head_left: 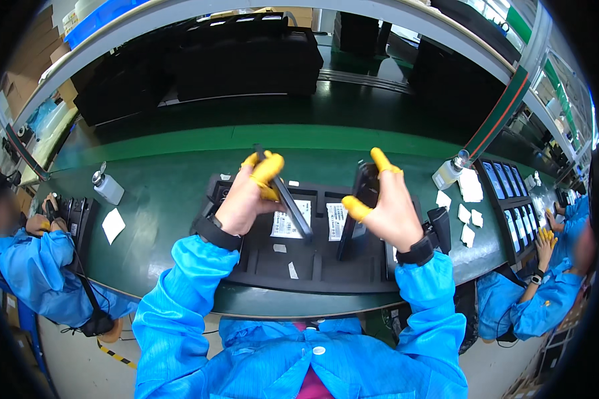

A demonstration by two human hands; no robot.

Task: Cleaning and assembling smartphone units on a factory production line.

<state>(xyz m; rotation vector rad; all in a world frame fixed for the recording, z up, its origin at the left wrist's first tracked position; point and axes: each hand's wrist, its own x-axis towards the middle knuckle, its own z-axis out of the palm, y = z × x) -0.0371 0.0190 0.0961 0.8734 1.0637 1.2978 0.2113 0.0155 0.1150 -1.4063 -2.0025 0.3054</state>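
Note:
My left hand (245, 199), with yellow finger cots on its fingertips, grips a thin black phone-like device (294, 207) by its edge. The device is tilted, its lower end angled to the right over a black compartmented tray (273, 269). In my right hand (394, 211), also wearing yellow finger cots, is a second dark phone-like device (366, 183), held upright on edge between thumb and fingers. White printed labels (337, 221) show in the tray between the two devices. The far sides of both devices are hidden.
A clear bottle (108, 189) stands to the left by a white sheet (114, 226). Another bottle (448, 174) is right, near white wipes (470, 186). A tray of devices (509, 199) lies beyond them. Blue-clad people sit at left and right. Black stacks (246, 63) stand behind.

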